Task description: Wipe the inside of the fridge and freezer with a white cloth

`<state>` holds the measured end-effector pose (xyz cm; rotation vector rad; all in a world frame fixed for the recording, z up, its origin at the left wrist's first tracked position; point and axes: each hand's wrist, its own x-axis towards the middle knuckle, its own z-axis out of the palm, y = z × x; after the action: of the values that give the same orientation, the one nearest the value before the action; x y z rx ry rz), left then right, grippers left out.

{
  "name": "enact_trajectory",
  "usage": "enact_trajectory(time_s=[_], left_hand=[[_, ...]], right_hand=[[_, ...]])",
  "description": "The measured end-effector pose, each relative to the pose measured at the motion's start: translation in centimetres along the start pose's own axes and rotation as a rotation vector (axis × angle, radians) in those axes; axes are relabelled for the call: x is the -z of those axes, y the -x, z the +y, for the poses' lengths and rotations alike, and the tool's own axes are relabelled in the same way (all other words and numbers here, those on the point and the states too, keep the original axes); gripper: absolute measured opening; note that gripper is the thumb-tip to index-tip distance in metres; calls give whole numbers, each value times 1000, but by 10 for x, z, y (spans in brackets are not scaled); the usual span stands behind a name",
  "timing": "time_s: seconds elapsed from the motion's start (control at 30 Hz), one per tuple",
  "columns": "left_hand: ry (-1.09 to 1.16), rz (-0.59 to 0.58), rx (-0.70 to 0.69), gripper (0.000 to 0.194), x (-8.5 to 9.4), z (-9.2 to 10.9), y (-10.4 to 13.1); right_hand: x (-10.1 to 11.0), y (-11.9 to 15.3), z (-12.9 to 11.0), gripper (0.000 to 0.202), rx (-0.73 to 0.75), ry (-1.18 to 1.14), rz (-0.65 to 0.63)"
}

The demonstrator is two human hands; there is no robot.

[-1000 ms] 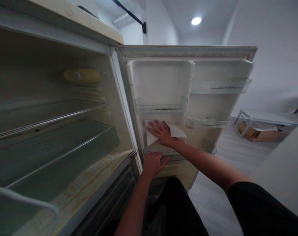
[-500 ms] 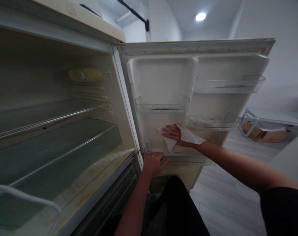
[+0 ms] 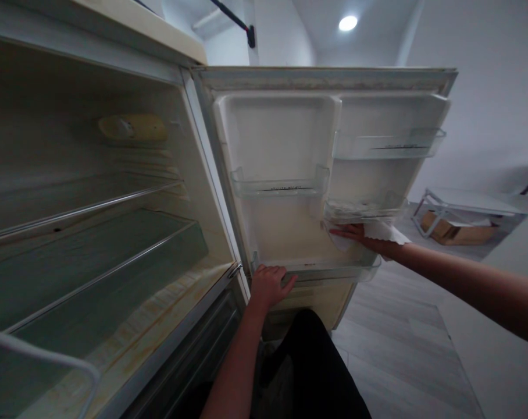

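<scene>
Your right hand (image 3: pixel 365 237) presses a white cloth (image 3: pixel 384 233), perhaps paper, fingers flat together, against the fridge door (image 3: pixel 281 233); your left hand (image 3: pixel 268 285) curls over the bottom door shelf (image 3: pixel 329 270).

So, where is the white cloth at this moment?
In the head view the white cloth lies under the right hand, pressed flat against the inner fridge door, right of centre, just below the small clear shelf and above the bottom door bin.

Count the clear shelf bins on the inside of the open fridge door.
4: upper left bin, upper right bin, middle right bin just above the right hand, and bottom bin gripped by the left hand.
</scene>
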<state>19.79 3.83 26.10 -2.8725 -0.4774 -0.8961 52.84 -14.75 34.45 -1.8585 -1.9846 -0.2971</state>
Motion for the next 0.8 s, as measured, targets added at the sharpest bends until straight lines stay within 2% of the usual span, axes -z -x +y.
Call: enact_trajectory(time_s=[0.07,0.17,0.23,0.3,0.47,0.53,0.67,0.73,0.8], left_hand=[[-1,0,-6,40,-1,0,0],[1,-7,-11,39,0,0,0],[1,-9,-9,39,1,0,0],[0,-9,-7,40,2,0,0],[3,-13,-7,41,3,2,0],[7,-16,0,41,3,3,0],[16,-22,5,39,4,4,0],[25,-27,3,38,4,3,1],[30,-31,9,38,5,2,2]], right_hand=[[-1,-14,11,52,186,14,-98],[-7,-35,21,48,347,2,-178],[-14,-45,20,51,470,-16,-222],[-25,-54,13,51,526,-36,-271],[-60,-86,-21,51,500,-24,-358],[-79,-105,-40,53,555,11,-329],[-119,-148,-79,54,691,88,-157],[-137,-163,-93,49,686,143,-138],[-151,-170,-101,40,654,193,-175]])
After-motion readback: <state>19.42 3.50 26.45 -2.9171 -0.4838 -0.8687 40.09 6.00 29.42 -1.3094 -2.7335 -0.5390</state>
